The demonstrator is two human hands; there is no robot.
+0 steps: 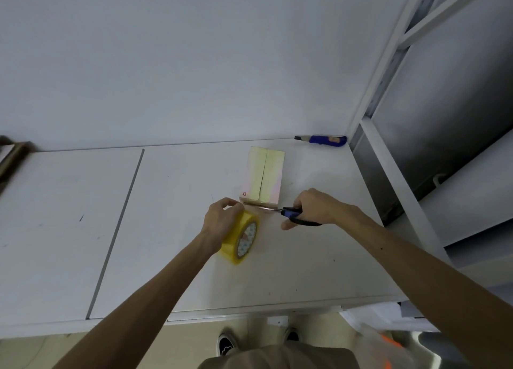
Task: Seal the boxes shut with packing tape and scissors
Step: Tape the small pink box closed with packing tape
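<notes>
A small cardboard box (263,176) lies on the white table (180,202), its top covered with yellowish tape along the centre seam. My left hand (222,219) grips a yellow roll of packing tape (243,238) just in front of the box's near left corner. My right hand (313,209) holds blue-and-black scissors (288,214), whose blades point left along the box's near edge, between the box and the roll. The stretch of tape between roll and box is hard to make out.
A blue utility knife (323,140) lies at the table's back right against the wall. A white metal shelf frame (388,157) stands right of the table. A seam (119,224) divides the tabletop. My shoes (227,343) show below the front edge.
</notes>
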